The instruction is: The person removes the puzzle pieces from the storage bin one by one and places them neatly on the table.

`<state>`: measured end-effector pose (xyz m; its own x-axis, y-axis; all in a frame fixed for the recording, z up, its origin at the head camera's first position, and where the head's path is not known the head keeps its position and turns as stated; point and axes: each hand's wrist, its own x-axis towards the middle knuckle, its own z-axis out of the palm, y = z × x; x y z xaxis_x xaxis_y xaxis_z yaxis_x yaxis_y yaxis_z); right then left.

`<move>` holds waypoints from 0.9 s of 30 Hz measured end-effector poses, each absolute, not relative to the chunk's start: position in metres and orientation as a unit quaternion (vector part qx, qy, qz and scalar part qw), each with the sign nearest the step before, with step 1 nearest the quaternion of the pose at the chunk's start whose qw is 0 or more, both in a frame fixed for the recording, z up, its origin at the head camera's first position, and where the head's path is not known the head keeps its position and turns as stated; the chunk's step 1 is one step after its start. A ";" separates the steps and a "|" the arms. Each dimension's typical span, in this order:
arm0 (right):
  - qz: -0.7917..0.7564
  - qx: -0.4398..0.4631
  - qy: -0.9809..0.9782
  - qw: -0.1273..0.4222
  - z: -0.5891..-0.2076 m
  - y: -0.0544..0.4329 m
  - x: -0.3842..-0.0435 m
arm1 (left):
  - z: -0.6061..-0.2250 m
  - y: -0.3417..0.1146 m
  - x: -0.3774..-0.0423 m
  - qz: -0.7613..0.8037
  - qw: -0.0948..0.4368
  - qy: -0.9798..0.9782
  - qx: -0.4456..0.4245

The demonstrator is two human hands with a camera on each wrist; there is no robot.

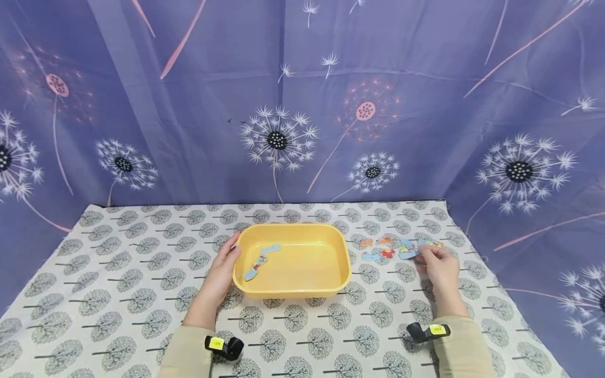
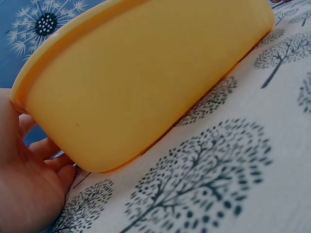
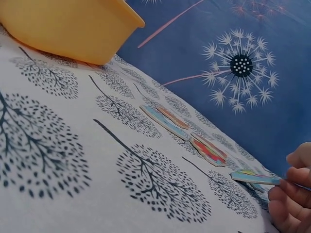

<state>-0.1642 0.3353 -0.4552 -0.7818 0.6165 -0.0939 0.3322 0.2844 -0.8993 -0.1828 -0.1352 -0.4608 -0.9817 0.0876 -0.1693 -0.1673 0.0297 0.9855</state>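
A yellow plastic basin [image 1: 293,292] stands on the cloth. My left hand [image 1: 221,273] grips its left side, with the thumb by the rim and the fingers against the outer wall [image 2: 131,92]. Inside, at the left, lie a few flat picture puzzle pieces [image 1: 271,249], mostly light blue with some red. To the right of the basin, my right hand [image 1: 440,265] pinches a light blue puzzle piece [image 3: 255,178] with yellow-green on it, tilted just above the cloth. Nearby lie a red piece [image 1: 387,253], a blue piece [image 1: 371,256] and orange pieces [image 1: 366,242]. Fingers partly hide another piece [image 1: 436,243].
A white tablecloth [image 1: 302,336] with grey tree prints covers the table. Behind it hangs a purple-blue curtain [image 1: 212,105] with dandelion prints, which also runs along the right side. Black wrist cameras [image 1: 229,347] sit on both sleeves.
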 end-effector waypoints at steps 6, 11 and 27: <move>0.543 -0.304 -0.771 0.137 -0.446 0.337 -0.160 | -0.462 -0.135 -0.182 0.699 0.090 0.709 -0.027; 0.564 -0.286 -0.763 0.134 -0.437 0.335 -0.159 | -0.461 -0.135 -0.181 0.696 0.085 0.713 -0.028; 0.509 -0.145 -0.844 0.092 -0.410 0.293 -0.168 | -0.461 -0.135 -0.181 0.696 0.077 0.713 -0.019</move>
